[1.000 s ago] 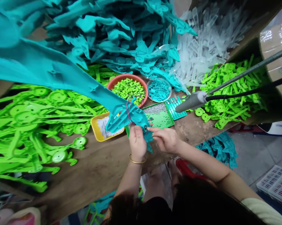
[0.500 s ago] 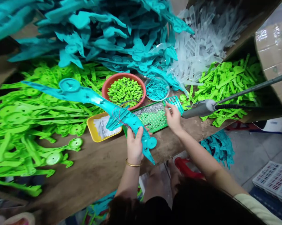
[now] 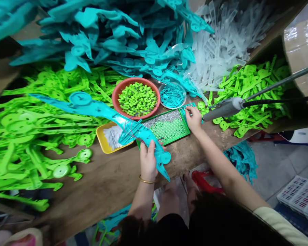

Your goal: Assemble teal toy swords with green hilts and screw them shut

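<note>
My left hand (image 3: 148, 162) is closed round the narrow lower end of a long teal plastic shell (image 3: 108, 114), which slants up to the left. Thin red and dark wires (image 3: 129, 128) loop over the shell's middle. Over the teal end section of a green perforated tray (image 3: 169, 126), my right hand (image 3: 194, 120) has thumb and fingers pinched together; whatever is between the fingertips is too small to make out. Small silvery pieces (image 3: 166, 117) cover the far part of the tray, and the shell hides its left end.
Beyond the tray stand a red bowl (image 3: 114, 99) of green pieces and a clear dish (image 3: 184, 101) of teal pieces. A yellow tray (image 3: 100, 138) sits left. Green parts (image 3: 23, 126) and teal shells (image 3: 100, 37) are heaped around. A grey-handled tool (image 3: 224, 108) juts in from the right.
My right hand has shifted slightly right and away from me over the tray's teal end, fingers still pinched. My left hand keeps its hold on the shell. The view has moved a little.
</note>
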Tool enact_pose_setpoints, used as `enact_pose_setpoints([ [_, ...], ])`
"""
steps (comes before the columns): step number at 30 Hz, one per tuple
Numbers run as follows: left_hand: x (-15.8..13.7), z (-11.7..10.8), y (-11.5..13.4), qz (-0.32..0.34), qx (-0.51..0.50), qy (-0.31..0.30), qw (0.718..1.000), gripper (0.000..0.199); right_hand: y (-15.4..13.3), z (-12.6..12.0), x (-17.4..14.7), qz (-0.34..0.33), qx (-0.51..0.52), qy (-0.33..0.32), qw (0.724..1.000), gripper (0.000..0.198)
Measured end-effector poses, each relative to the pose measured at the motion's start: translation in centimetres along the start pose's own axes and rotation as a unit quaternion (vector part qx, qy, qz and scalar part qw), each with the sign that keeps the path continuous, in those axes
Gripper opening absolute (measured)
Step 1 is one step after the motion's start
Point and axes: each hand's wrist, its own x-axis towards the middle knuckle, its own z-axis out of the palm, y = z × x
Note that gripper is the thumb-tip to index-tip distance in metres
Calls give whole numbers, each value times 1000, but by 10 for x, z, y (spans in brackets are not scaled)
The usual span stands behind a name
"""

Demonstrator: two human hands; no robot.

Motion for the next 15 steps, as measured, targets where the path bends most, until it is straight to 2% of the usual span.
enact_pose_setpoints([
  [3, 3, 1, -4, -4, -5, 5, 1000, 47, -35, -8, -41, -68, 78, -60, 993, 18],
  [5, 5, 2, -7, 20, 20, 26, 999, 49, -55, -8, -66, -150, 160, -118, 969, 14],
  [7, 6, 3, -10, 51, 52, 45, 996, 50, -67, -4, -83, -205, 200, -134, 949, 15],
  [11, 7, 5, -15, 74, 55, 22, 995, 48, -69, 2, -88, -234, 182, -115, 948, 19],
  [15, 8, 4, -14, 89, 58, 12, 994, 44, -65, 1, -80, -287, 157, -151, 933, 22],
])
